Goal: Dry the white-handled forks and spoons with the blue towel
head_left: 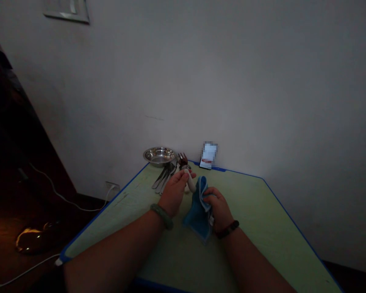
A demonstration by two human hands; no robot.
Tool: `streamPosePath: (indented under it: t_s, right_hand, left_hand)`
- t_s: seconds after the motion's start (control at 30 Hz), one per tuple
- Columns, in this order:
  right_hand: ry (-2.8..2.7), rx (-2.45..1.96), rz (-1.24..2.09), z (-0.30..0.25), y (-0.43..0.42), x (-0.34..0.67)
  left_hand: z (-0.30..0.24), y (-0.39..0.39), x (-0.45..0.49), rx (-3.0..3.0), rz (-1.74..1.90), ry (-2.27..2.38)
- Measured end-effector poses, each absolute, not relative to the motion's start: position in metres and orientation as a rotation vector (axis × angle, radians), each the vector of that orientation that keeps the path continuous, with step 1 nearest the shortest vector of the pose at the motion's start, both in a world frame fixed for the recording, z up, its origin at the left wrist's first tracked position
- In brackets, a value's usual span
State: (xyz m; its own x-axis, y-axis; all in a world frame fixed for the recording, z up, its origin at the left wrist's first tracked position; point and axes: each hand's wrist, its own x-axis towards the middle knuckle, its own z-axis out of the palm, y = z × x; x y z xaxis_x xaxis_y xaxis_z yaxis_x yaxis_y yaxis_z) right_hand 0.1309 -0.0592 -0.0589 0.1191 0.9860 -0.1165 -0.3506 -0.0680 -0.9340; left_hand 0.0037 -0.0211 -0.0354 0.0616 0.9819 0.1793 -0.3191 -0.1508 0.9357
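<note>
My left hand (176, 190) is closed around the pale handle of a fork (186, 169), whose dark tines point up and away. My right hand (218, 207) is closed on a blue cloth (198, 211), pressing its upper edge against the fork's handle. Both hands hover over the far part of a light green table with a blue rim (116, 199). A green bangle sits on my left wrist and a dark band on my right.
Several metal spoons and forks (164, 176) lie on the table just beyond my left hand. A steel bowl (159, 156) stands at the far corner. A small card (208, 155) leans on the white wall. Cables and a dark floor lie to the left.
</note>
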Motion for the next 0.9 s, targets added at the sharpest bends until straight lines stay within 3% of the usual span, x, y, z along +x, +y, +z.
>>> streamPosePath:
  t_s: [0.43,0.67,0.9]
  right_hand:
    - [-0.679,-0.838,1.115,-0.053,-0.054,0.138]
    - [-0.657,-0.996,0.97,-0.064,-0.045,0.138]
    - [-0.66,-0.856,1.124,-0.057,-0.048,0.137]
  left_hand:
    - [-0.031,-0.033,0.004,1.635,1.126,0.978]
    - [-0.02,-0.041,-0.001,1.506,1.258,0.989]
    - [-0.032,-0.044,0.013,1.342,0.95,0.784]
